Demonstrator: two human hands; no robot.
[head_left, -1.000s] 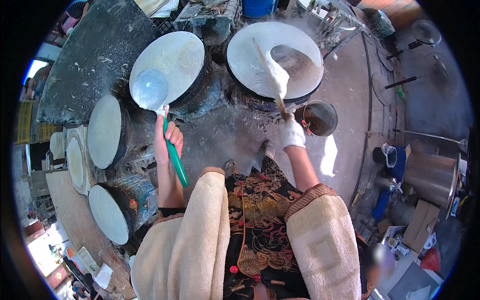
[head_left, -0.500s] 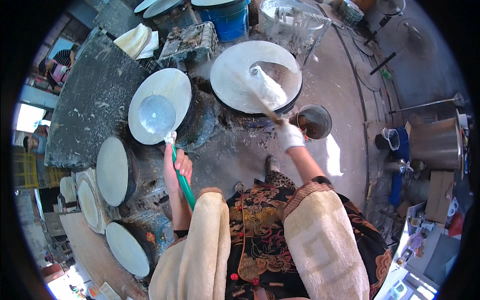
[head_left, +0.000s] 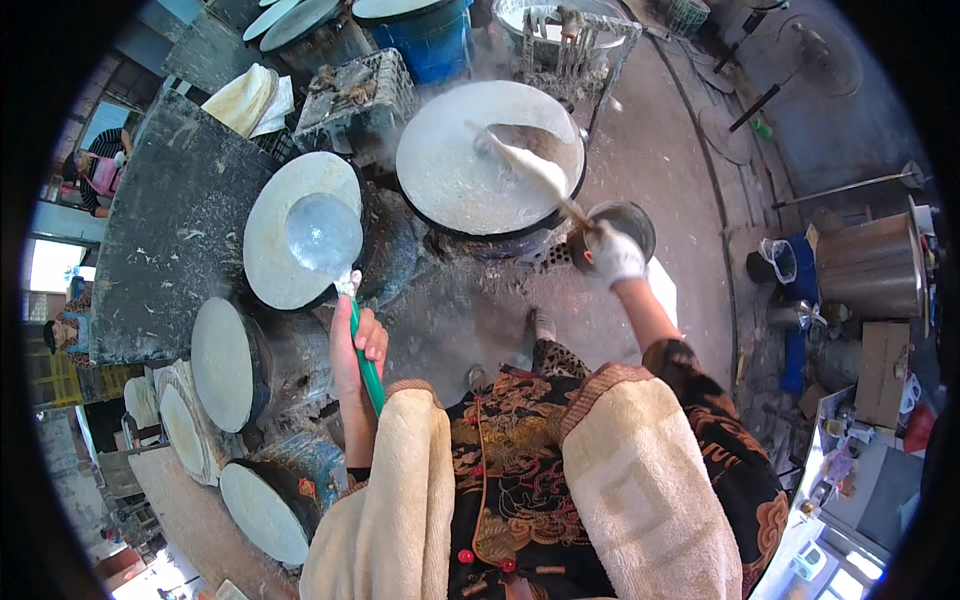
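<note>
My left hand (head_left: 360,350) grips the green handle of a large ladle (head_left: 324,235). Its round metal bowl hangs over the pale-coated left griddle (head_left: 262,250). My right hand (head_left: 616,256), in a white glove, closes round a wooden-handled stick tool (head_left: 572,210) that reaches over the bigger round griddle (head_left: 440,160). Motion blurs the tool, so its far end is hard to make out. A white fold of coating (head_left: 540,172) lies along it, beside a darker grey patch of griddle surface. Just under the gloved hand stands a dark metal bucket (head_left: 640,225).
More pale round griddles (head_left: 225,365) stand at the left, near a dark table (head_left: 175,230). A crate (head_left: 350,100), a blue tub (head_left: 425,45) and folded cloth-like sheets (head_left: 240,100) are at the back. Two people are far left; a steel vat (head_left: 870,265) stands right.
My gloved right hand has moved right with the tool, now over the bucket's edge. The white fold stretches out along the tool. My left hand still holds the ladle over the left griddle.
</note>
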